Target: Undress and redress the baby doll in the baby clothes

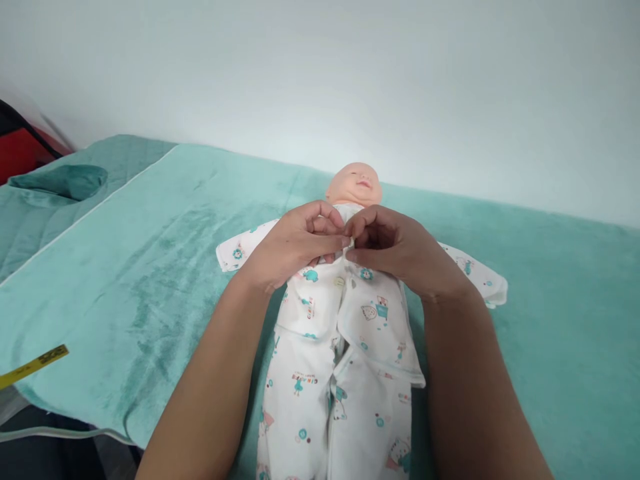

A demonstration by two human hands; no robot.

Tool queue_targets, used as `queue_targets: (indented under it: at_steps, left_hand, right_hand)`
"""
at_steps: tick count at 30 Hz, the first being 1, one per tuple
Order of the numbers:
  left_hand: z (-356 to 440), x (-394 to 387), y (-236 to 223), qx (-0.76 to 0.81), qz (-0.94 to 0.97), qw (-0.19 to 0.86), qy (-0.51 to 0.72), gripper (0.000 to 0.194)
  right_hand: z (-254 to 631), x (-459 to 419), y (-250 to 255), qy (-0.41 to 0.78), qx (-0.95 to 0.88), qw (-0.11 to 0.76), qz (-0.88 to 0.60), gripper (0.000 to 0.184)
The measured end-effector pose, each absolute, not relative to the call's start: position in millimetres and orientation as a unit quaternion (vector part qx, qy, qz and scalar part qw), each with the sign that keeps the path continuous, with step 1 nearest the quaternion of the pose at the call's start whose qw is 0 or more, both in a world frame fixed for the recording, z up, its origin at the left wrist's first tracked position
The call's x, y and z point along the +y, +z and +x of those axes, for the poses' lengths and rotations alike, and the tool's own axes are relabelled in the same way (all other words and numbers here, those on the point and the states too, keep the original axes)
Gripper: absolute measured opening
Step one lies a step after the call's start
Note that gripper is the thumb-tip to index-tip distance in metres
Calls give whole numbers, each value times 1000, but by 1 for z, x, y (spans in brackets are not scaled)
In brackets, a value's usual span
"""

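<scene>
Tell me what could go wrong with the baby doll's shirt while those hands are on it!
Below the left hand and right hand, the front of the shirt hangs open, with small fasteners showing, so the sides might get matched up crooked. The hands are crowded together near the neck of the doll, so a fold of cloth could get pinched. A hard tug might shift the doll on the green cover.

White jacket [320, 310] and trousers [370, 420] with teal and pink cartoon prints, teal blanket [150, 267]
</scene>
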State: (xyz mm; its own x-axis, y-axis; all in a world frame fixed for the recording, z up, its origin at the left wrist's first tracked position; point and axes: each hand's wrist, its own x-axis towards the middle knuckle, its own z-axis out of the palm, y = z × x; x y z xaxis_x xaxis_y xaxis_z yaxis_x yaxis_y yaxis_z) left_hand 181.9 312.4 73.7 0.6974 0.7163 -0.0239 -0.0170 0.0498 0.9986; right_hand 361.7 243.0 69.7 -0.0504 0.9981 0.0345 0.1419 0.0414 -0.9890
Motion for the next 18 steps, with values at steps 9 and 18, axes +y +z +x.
queue_targets:
  at_steps: [9,18]
  left_hand:
    - [180,317,69,262,635,675,269,19]
    - [179,318,67,258,664,646,273,13]
  right_hand:
    - [363,243,67,475,-542,481,-499,24]
    - [365,246,63,470,-528,502,-498,20]
